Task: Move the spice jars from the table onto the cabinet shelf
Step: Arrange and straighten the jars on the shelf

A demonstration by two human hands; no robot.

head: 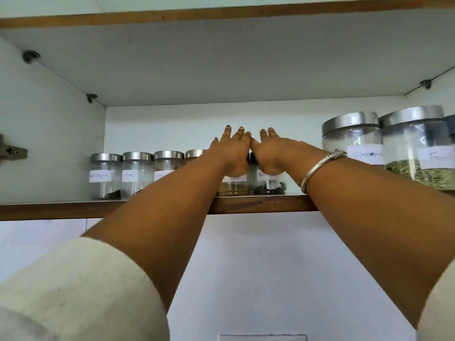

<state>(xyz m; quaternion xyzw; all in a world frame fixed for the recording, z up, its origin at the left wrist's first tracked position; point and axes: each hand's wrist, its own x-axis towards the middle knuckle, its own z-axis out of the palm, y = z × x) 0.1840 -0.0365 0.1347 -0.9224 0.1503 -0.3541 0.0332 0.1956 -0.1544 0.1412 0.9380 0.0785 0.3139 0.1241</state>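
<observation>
Reaching up in the head view, both bare arms stretch to the brown-edged white cabinet shelf (258, 204). The left hand (231, 153) lies palm-down over the top of a small clear glass jar of yellowish powder (234, 187), fingers straight and spread toward the back wall. Just beside it, the right hand (273, 156), its fingers likewise straight, covers a small clear glass jar of dark spice (268, 185). Both jars stand upright at the shelf's front edge, touching or nearly so. Left of them stands a row of steel-lidded small jars (136, 178) with white labels. Right of them stand two large steel-lidded glass jars (352, 141). A silver bangle (322, 166) circles the right wrist, and a cream sleeve (73, 291) covers the left upper arm.
</observation>
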